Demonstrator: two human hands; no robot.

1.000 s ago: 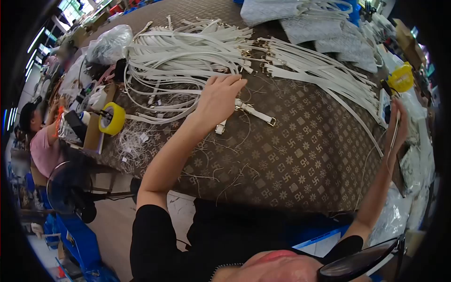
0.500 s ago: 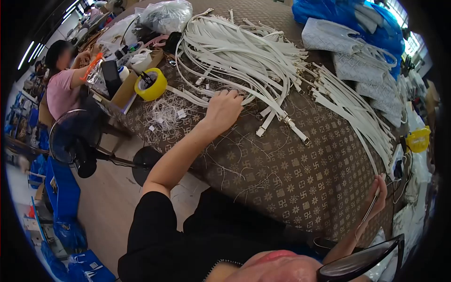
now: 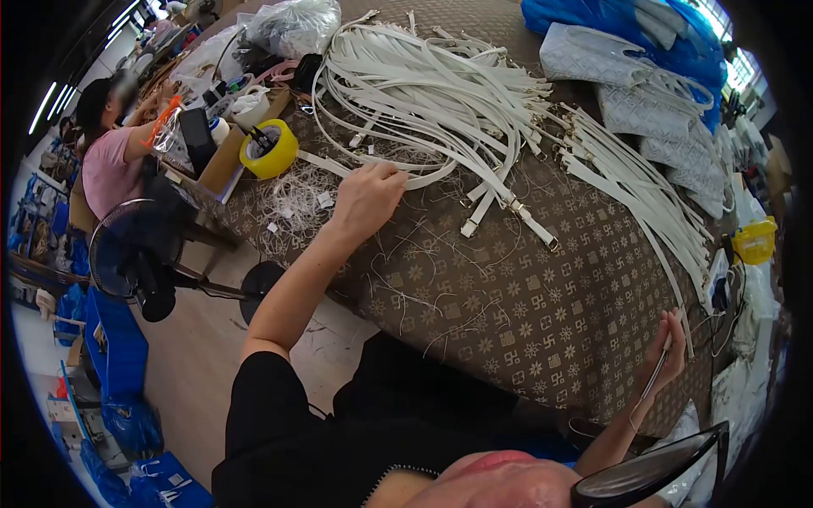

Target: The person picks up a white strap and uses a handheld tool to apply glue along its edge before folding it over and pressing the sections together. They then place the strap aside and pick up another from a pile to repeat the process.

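Note:
My left hand (image 3: 368, 201) is closed at a white strap (image 3: 421, 180), which runs behind its curled fingers; the fingertips are partly hidden. Beyond it lies a large pile of white straps (image 3: 423, 93) with metal buckles, some crossing with their buckled ends (image 3: 533, 227) toward me. At the right table edge, my right hand (image 3: 671, 349) is closed around a slim, pen-like metal tool (image 3: 655, 372), with a thin cord along the wrist. Just above that hand hang the ends of a second bundle of white straps (image 3: 635, 182).
Left of the pile are loose thread scraps (image 3: 292, 199), a yellow tape roll (image 3: 269, 149) and a cardboard box (image 3: 222, 173). Folded pale patterned pieces (image 3: 644, 110) lie at the back right. A black fan (image 3: 135, 254) stands left, near a person in a pink shirt (image 3: 114, 165).
My left hand has moved left and slightly toward me along the white strap. The right hand has turned a little, still with the metal tool in it.

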